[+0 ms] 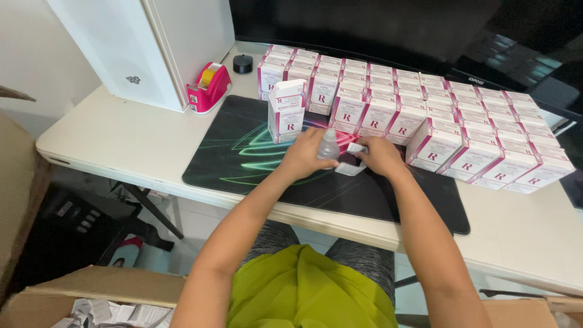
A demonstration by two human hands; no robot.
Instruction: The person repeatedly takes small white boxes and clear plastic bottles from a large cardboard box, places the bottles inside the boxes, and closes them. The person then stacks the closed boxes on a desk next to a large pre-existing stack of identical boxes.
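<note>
I've got my left hand (302, 157) clenched on the small clear bottle (328, 146) at mid-mat, my right hand (381, 157) at three o'clock gripping the open white carton (352, 165), so boxing looks underway: next, line bottle with mouth.

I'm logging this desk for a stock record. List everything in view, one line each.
small boxes: many, too many to count surely, white and pink, in rows at the back right of the table
single box: one, white and pink, upright on the mat, apart from the rows
mat: one, black with green lines, on the table
table: one, cream
tape dispenser: one, pink, by the white case
white case: one, back left
round cap: one, black, behind the mat
cardboard cartons: brown, on the floor
left hand: fingers around a small clear bottle
right hand: holds an open small box
</note>
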